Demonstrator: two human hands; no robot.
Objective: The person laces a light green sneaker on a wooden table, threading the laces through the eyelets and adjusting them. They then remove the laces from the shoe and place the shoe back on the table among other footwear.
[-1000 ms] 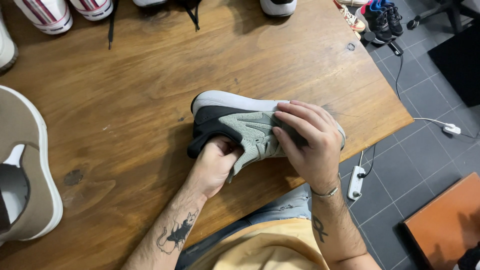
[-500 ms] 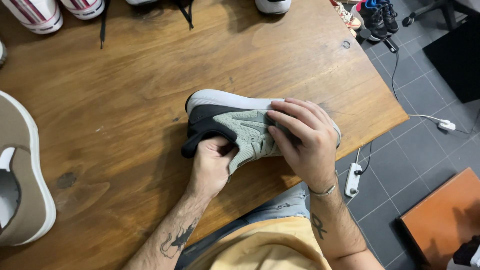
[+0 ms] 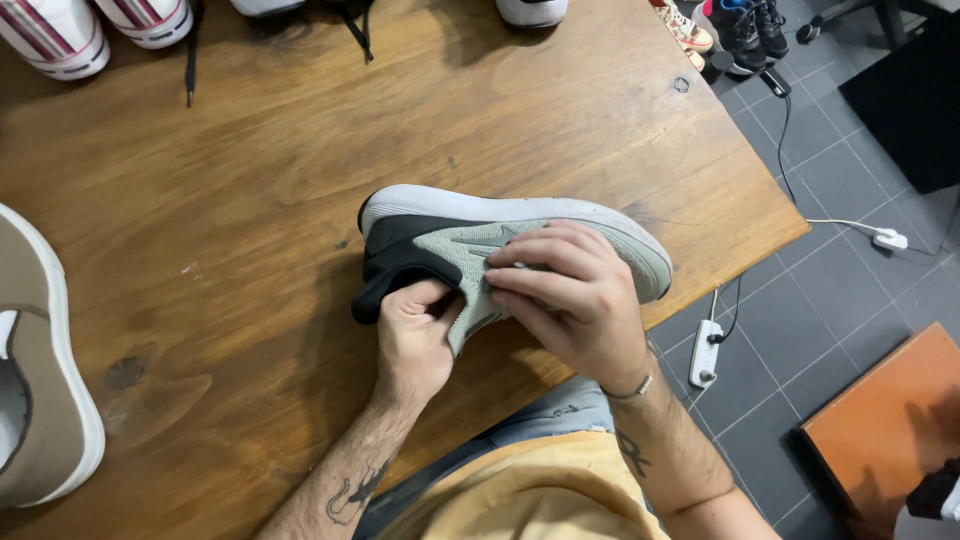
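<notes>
- Holding as before, the left hand (image 3: 415, 335) still pinches the black heel collar, while the right hand (image 3: 570, 295) stays pressed over the upper of the grey-green sneaker (image 3: 430, 235).
- Sneaker lies on its side, white sole up-frame, at centre of the wooden worktop (image 3: 250, 200).
- Tan shoe (image 3: 40, 370) sits at left edge; striped shoes (image 3: 95, 25) upper left.

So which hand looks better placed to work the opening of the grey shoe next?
Probably the left hand: its fingers are already tucked in at the collar of the grey shoe, by the black heel. The right hand lies flat over the upper, pinning the shoe on its side on the wooden table.
</notes>
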